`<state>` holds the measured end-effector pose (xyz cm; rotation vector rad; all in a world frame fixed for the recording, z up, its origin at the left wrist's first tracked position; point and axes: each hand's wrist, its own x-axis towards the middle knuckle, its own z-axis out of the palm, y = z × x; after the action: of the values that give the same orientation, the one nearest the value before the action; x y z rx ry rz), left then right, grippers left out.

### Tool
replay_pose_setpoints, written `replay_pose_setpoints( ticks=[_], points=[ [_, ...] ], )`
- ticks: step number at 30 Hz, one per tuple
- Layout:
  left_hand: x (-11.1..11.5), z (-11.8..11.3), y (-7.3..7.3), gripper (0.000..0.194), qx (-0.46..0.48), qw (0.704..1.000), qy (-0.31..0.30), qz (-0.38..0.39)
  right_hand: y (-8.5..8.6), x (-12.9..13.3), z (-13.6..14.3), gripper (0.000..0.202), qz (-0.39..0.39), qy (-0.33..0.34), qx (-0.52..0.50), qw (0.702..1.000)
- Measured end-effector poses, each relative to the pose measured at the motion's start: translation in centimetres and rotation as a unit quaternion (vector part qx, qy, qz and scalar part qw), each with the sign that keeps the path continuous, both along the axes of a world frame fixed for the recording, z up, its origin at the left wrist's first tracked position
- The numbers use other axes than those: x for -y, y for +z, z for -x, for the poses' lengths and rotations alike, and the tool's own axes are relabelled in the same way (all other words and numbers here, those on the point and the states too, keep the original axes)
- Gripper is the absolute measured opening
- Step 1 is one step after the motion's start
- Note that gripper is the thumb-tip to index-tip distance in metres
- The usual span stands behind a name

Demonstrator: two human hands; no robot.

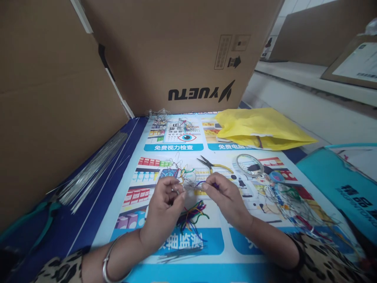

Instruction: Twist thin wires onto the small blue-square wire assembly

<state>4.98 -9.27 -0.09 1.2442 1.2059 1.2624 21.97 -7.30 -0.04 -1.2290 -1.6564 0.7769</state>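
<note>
Both hands are close together over the printed mat. My left hand point(167, 206) is closed in a pinch around a thin wire piece point(190, 181) that has colored strands. On its right, my right hand point(224, 196) pinches a purple cord point(200, 183) that runs toward the wire piece. A bundle of multicolored cords point(193, 216) lies on the mat just below the fingers. Pliers with yellow handles point(220, 166) lie with jaws apart beyond my right hand. Thin dark strips point(182, 253) rest nearer to me.
Cardboard panels point(182, 51) stand behind and at left. Straight wires point(100, 169) and teal-handled pliers point(48, 220) lie left. At right are a tape roll point(249, 165), tangled wires point(288, 200), a yellow bag point(262, 127) and a teal package point(338, 188).
</note>
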Motion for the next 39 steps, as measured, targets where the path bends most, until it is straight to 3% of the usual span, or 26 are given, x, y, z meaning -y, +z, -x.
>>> replay_pose_setpoints(
  ticks=[9, 14, 17, 22, 28, 34, 39],
  points=[
    [0.2, 0.5, -0.3, 0.013, -0.071, 0.990, 0.020, -0.118, -0.2, 0.1, 0.1, 0.018, 0.024, 0.010, -0.022, 0.999],
    [0.1, 0.9, -0.3, 0.018, -0.147, 0.954, -0.014, -0.260, -0.3, 0.1, 0.1, 0.016, 0.013, 0.029, -0.022, 0.999],
    [-0.1, 1.1, -0.2, 0.023, -0.168, 0.937, -0.021, -0.306, -0.3, 0.1, 0.1, 0.016, 0.000, 0.034, -0.012, 0.999],
    [-0.1, 1.3, -0.3, 0.025, -0.183, 0.930, -0.022, -0.318, -0.4, 0.2, 0.2, 0.014, -0.053, 0.044, 0.003, 0.998],
    [0.1, 1.2, -0.8, 0.021, -0.190, 0.944, 0.002, -0.270, -0.5, 0.1, 0.1, 0.012, -0.067, 0.036, 0.014, 0.997],
    [0.0, 1.2, -1.1, 0.017, -0.214, 0.931, -0.005, -0.295, -0.7, 0.0, 0.3, 0.007, -0.033, -0.029, 0.024, 0.999],
    [0.0, 1.1, -1.0, 0.014, -0.251, 0.912, 0.006, -0.324, -0.2, 0.1, 1.1, 0.021, 0.078, -0.079, -0.017, 0.994]
  ],
)
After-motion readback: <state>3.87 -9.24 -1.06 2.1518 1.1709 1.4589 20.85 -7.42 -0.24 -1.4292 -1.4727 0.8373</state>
